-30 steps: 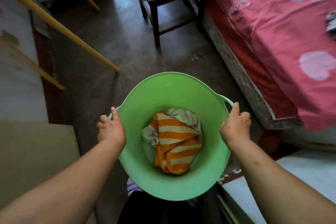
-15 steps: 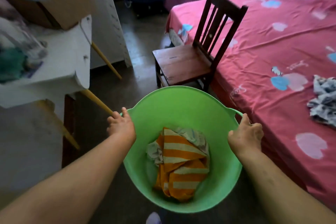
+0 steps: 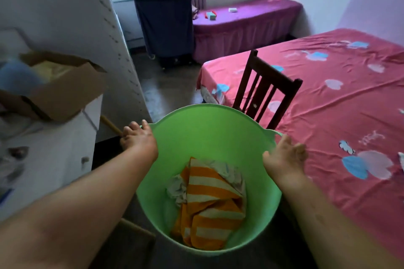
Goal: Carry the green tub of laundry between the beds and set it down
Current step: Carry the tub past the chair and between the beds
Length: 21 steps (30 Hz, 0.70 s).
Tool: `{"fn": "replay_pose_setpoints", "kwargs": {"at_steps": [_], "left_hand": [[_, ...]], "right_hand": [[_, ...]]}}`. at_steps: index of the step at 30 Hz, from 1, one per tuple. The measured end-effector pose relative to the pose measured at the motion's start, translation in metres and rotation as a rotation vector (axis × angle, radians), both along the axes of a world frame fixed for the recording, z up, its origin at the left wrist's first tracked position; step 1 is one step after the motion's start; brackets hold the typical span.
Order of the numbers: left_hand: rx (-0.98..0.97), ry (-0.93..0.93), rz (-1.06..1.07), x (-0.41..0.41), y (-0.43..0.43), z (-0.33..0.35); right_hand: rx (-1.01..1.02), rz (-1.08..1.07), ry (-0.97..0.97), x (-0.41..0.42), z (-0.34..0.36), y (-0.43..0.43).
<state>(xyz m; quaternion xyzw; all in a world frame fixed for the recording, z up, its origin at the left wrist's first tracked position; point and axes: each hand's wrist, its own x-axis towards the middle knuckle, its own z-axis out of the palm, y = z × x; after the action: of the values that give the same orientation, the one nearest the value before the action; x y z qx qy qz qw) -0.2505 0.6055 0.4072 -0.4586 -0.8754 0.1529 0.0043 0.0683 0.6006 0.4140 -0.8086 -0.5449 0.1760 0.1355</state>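
I hold a round green tub [image 3: 209, 135] in front of me, off the floor. My left hand [image 3: 138, 140] grips its left handle and my right hand [image 3: 284, 158] grips its right handle. Inside lies an orange-and-white striped cloth [image 3: 209, 203] with a pale grey garment bunched beside it. A bed with a pink sheet [image 3: 328, 98] lies to the right. A second bed with a purple cover [image 3: 247, 19] stands at the far wall under the window.
A dark wooden chair [image 3: 265, 91] stands just beyond the tub against the pink bed. A white cabinet [image 3: 65, 144] with an open cardboard box [image 3: 59, 91] is on the left. A dark-draped stand [image 3: 166, 22] sits at the far end of the bare floor aisle [image 3: 168, 89].
My view has lifted from the floor to the room ahead. The tub has come closer to the chair, whose seat is now hidden behind it. Both hands keep their grip.
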Motion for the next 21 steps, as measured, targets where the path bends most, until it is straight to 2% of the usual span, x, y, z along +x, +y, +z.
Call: {"fn": "replay_pose_setpoints", "kwargs": {"at_steps": [7,12,21], "left_hand": [[0.003,0.017,0.021,-0.056,0.157,0.023],[-0.006,0.007,-0.059,-0.101,0.269,0.023],[0.040,0.010,-0.120,-0.130,0.455,0.035]], "right_hand": [[0.030,-0.033,-0.006,-0.056,0.017,0.152],[0.008,-0.060,-0.028,-0.099,0.022,0.241],[-0.088,-0.017,-0.049,-0.147,0.032,0.396]]}}
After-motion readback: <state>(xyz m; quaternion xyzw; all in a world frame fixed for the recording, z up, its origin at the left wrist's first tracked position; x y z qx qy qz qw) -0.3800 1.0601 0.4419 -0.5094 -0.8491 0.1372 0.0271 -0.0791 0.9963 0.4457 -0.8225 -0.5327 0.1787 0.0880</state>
